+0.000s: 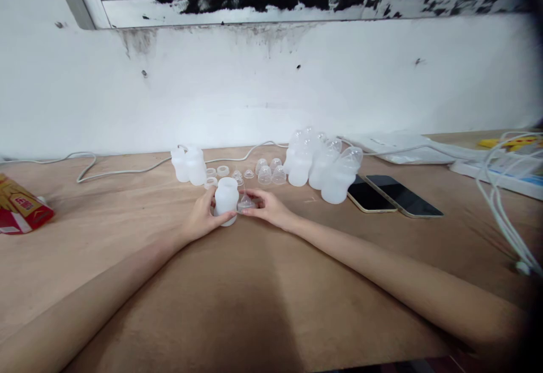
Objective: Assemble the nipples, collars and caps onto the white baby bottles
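Note:
My left hand [202, 215] is wrapped round a white baby bottle [226, 196], which stands upright and has no top on it. Just to its right, my right hand [270, 209] pinches a clear bottle nipple [245, 202] with its tip pointing up. Behind the bottle lie several white collar rings [223, 171], a few small clear nipples [249, 174] and several clear dome caps [264, 175]. Two more open white bottles [195, 166] stand at the back left. To the right, several capped bottles [335, 179] are grouped together.
Two phones [404, 194] lie right of the capped bottles. A red and gold box [23, 206] sits at the far left. A white cable [123, 176] runs along the wall; more white cables [500, 214] hang at the right beside a plastic bag [403, 149].

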A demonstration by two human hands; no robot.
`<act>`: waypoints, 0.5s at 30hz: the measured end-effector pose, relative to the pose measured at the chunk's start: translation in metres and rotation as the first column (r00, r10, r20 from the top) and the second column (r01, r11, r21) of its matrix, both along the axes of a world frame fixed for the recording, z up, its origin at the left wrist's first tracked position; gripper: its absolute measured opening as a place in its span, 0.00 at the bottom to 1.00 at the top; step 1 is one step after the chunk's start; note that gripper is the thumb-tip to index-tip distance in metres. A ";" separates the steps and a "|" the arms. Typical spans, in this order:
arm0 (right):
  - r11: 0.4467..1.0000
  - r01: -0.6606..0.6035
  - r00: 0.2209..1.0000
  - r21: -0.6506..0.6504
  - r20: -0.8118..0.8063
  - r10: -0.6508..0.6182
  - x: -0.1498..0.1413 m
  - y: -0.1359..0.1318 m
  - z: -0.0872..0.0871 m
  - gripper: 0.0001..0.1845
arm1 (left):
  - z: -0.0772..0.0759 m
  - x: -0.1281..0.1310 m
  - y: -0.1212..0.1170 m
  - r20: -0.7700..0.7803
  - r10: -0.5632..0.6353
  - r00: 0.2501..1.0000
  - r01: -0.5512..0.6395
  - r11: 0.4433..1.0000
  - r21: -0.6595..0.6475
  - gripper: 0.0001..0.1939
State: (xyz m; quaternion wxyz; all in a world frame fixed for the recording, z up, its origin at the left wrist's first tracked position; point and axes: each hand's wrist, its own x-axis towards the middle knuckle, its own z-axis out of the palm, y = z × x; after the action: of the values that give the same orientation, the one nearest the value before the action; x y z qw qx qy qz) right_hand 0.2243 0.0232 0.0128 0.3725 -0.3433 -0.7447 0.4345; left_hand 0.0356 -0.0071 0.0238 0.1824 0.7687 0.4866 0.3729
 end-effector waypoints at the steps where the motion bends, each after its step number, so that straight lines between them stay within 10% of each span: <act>1: 1.000 -0.009 0.999 0.027 0.037 0.008 0.000 0.000 -0.001 0.24 | 0.000 -0.001 0.001 0.008 -0.008 1.000 0.008 1.000 -0.011 0.20; 7: 0.974 0.217 0.941 -0.070 -0.251 -0.228 0.001 0.004 -0.002 0.16 | 0.002 -0.002 0.004 -0.072 0.006 0.997 -0.005 1.000 0.012 0.21; 15: 0.974 -0.016 0.877 -0.226 -0.470 -0.095 0.002 0.003 0.004 0.20 | 0.003 -0.003 0.003 -0.072 -0.021 0.997 0.026 0.997 0.079 0.25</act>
State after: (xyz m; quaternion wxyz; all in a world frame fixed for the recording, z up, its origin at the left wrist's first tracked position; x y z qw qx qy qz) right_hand 0.2260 0.0264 0.0167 0.5127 -0.2802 -0.5690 0.5787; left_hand 0.0331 -0.0043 0.0272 0.1386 0.7938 0.4685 0.3621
